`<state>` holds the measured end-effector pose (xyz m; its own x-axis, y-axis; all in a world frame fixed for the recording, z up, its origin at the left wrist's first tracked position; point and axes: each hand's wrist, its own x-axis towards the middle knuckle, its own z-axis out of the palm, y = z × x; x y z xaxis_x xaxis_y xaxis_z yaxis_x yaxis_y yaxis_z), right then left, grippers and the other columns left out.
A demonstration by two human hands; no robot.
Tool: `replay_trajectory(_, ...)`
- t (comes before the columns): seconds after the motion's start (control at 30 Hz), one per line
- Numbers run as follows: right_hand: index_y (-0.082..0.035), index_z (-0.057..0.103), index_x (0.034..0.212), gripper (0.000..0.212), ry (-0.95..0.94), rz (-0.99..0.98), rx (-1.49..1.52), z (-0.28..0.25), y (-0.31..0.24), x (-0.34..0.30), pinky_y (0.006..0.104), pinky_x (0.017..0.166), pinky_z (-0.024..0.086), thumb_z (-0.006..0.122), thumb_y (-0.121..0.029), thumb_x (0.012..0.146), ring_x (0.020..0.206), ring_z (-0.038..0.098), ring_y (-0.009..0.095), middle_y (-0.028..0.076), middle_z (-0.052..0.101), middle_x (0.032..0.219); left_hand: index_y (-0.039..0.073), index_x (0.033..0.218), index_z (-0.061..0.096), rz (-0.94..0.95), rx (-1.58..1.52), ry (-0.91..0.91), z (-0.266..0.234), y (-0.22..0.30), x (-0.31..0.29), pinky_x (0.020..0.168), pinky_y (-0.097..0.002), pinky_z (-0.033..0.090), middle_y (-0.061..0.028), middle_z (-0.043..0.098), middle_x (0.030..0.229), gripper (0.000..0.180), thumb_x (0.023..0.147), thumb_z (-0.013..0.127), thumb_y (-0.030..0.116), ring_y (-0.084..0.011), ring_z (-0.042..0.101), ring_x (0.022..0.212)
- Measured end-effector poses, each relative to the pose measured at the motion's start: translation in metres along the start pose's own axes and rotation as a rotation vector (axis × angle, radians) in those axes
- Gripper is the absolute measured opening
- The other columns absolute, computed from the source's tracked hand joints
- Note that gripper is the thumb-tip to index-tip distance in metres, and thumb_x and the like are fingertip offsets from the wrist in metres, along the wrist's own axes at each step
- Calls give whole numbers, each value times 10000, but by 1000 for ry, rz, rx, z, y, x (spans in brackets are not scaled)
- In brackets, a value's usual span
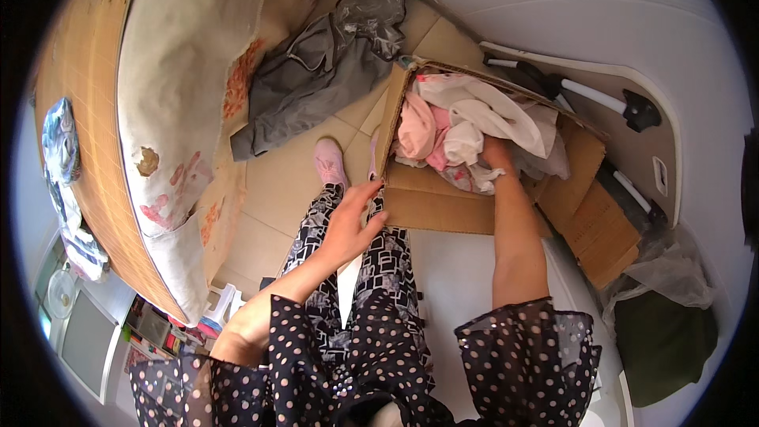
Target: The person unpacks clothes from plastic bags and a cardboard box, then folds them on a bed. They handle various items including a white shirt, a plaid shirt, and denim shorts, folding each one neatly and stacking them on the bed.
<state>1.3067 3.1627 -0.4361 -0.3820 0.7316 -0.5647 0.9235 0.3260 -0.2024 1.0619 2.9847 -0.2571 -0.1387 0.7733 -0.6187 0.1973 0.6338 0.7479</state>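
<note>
An open cardboard box (439,207) stands in front of me, filled with bundled white and pink cloth. My right hand (498,156) reaches down into it, among the white cloth (506,107); its fingers are buried, so their grip cannot be seen. Pink cloth (419,128) lies bunched along the box's left side. At the near left corner, my left hand (353,221) has its fingers stretched out and apart, fingertips at the cardboard edge, with nothing held.
A dark grey fabric piece (316,83) lies on the tiled floor (269,190) beyond my feet. Left stands a bed-like surface with a stained cream cover (178,55). On the right are a panel with white-and-black rods (597,96), a cardboard flap (594,233) and a dark green bundle (664,348).
</note>
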Motion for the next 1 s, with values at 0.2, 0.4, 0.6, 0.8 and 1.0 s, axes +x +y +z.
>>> replay_trajectory(0.2,-6,483,1161,432,-17,439,836,-36,12,-27,351,937,322,538,-208,783,1084,462,318,170,511,1153,-3,1139,474,-280,-238,20,-10,-85,-43,776,-285,464,-139,558,1054,348,812,532,103,-199,579,911)
replay_trajectory(0.4,-96,362,1280,590,365,215,393,-136,-83,-86,383,965,287,590,-193,745,1190,336,308,202,331,1297,-15,1127,484,-415,-314,26,-33,-104,-56,775,-260,450,-108,593,968,338,826,523,133,-146,568,851)
replay_trajectory(0.6,-30,373,1233,555,-199,127,128,-29,-73,2,442,950,291,522,-219,733,1155,346,377,243,364,1239,-9,1139,468,-354,-148,124,-42,-151,-37,822,-310,437,-167,559,1034,400,782,563,142,-235,556,931)
replay_trajectory(0.8,80,524,994,362,-404,316,356,39,8,87,394,777,410,449,-194,770,915,539,367,255,563,981,39,1317,229,-93,702,305,-64,-236,78,995,-445,225,-182,269,1337,883,619,723,258,-348,258,1234)
replay_trajectory(1.0,66,518,1012,396,79,-210,280,61,63,79,369,723,428,487,-199,719,835,572,345,232,593,894,116,1289,333,-236,1103,192,-96,-268,190,1008,-532,134,-132,461,1215,716,678,661,293,-270,337,1209)
